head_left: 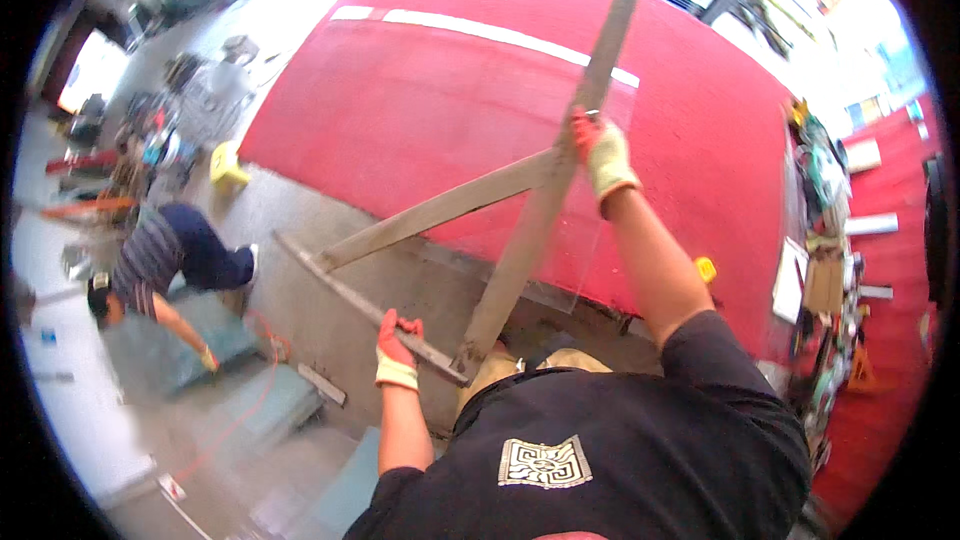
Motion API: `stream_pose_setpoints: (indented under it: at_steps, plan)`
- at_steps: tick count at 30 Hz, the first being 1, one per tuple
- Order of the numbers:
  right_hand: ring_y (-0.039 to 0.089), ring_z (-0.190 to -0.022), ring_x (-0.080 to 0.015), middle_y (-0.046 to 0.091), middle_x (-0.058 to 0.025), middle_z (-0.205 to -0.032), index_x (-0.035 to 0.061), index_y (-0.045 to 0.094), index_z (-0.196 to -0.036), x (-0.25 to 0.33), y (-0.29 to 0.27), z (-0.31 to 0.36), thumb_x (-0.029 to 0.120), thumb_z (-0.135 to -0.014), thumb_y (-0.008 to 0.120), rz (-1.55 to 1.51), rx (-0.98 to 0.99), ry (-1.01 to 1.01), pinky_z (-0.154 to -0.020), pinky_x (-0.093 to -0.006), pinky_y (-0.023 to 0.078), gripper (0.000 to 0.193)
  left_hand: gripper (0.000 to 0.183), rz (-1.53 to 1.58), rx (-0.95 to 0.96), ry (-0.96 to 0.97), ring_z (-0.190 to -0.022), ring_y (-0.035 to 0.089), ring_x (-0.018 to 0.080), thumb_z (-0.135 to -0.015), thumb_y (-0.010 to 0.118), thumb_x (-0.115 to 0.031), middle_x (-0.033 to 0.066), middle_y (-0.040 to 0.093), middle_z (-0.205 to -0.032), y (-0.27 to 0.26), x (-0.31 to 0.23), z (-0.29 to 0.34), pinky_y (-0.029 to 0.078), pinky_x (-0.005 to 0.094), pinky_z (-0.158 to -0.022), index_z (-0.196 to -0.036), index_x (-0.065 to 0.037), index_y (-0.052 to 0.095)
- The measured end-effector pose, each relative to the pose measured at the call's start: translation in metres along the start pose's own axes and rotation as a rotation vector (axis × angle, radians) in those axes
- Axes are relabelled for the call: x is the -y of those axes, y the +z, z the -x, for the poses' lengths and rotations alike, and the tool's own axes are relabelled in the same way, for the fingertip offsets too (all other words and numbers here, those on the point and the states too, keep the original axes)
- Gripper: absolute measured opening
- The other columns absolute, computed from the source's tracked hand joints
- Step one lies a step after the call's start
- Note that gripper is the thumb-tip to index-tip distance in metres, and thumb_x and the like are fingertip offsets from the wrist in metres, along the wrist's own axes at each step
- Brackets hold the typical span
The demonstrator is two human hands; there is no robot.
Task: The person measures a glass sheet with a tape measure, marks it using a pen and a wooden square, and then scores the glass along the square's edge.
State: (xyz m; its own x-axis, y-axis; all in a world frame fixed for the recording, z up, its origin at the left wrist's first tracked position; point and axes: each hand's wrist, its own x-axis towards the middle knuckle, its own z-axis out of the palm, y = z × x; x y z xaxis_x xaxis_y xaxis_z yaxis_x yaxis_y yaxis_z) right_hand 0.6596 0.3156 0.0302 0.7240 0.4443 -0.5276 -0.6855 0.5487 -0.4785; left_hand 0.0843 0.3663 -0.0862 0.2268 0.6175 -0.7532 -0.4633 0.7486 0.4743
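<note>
I hold a large wooden-looking T-square with a diagonal brace over a red-topped table. My right hand, in a pale glove with red fingers, is closed round the long blade near where the brace meets it. In a matching glove, my left hand grips the short crossbar by its near end. The crossbar hangs off the table's near side, by my waist. Beneath the blade, a clear sheet, apparently glass, lies on the red top with a white strip along its far edge.
A yellow block-like object is at the table's left corner, and a small yellow tape measure lies on the right. At left a co-worker bends over stacked greenish sheets. An orange cord trails nearby. Tools and clutter line the right side.
</note>
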Motion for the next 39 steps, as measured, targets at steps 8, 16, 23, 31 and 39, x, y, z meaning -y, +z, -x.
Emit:
stream_pose_setpoints:
  at_steps: [8, 16, 23, 31, 39]
  plan:
    - [0.074, -0.121, -0.0461, 0.080, -0.0261, -0.121, 0.0029, 0.077, -0.128, -0.068, -0.058, 0.071, 0.056, -0.109, 0.061, 1.675, -0.066, -0.308, -0.102, -0.0516, 0.058, 0.059, 0.029, -0.101, -0.138, 0.096, -0.072, 0.056, 0.0119, -0.104, 0.080, -0.032, -0.0019, 0.057, -0.083, 0.004, -0.027, 0.003, 0.062, 0.0377, -0.092, -0.093, -0.014, 0.060]
    - [0.071, -0.089, -0.0224, 0.079, -0.0124, -0.098, 0.0030, 0.077, -0.118, -0.077, -0.110, 0.127, 0.040, -0.109, 0.070, 1.445, 0.077, -0.261, -0.085, -0.0369, 0.057, 0.039, 0.030, -0.272, -0.135, 0.189, -0.085, 0.061, 0.0109, -0.106, 0.078, -0.042, -0.0048, 0.059, -0.093, 0.025, -0.009, -0.025, 0.054, 0.0380, -0.085, -0.111, -0.018, 0.060]
    - [0.061, -0.075, -0.0136, 0.072, -0.0017, -0.088, 0.0031, 0.076, -0.124, -0.004, -0.250, 0.168, 0.047, -0.107, 0.074, 1.373, -0.195, -0.371, -0.071, -0.0349, 0.052, 0.047, 0.082, -0.313, -0.110, 0.049, -0.137, 0.052, 0.0239, -0.101, 0.075, -0.068, 0.0028, 0.050, -0.164, 0.054, 0.036, -0.037, 0.040, 0.0488, -0.116, -0.162, -0.020, 0.049]
    - [0.072, -0.129, -0.0402, 0.077, -0.0208, -0.136, 0.0082, 0.068, -0.145, 0.073, -0.280, 0.260, 0.049, -0.103, 0.072, 1.767, -0.760, -0.211, -0.110, -0.0483, 0.055, 0.059, 0.061, -0.448, 0.012, -0.097, -0.092, 0.068, 0.0172, -0.104, 0.067, -0.073, -0.0011, 0.076, -0.109, 0.097, 0.050, -0.057, 0.054, 0.0365, -0.075, -0.123, -0.015, 0.073]
    - [0.057, -0.149, -0.0442, 0.051, -0.0237, -0.166, 0.0155, 0.037, -0.174, 0.149, -0.288, 0.242, 0.060, -0.095, 0.081, 1.777, -1.055, -0.050, -0.120, -0.0537, 0.052, 0.101, 0.058, -0.628, 0.057, -0.209, -0.096, 0.067, 0.0198, -0.100, 0.069, -0.076, -0.0023, 0.076, -0.111, 0.111, 0.046, -0.052, 0.054, 0.0400, -0.078, -0.122, -0.022, 0.072]
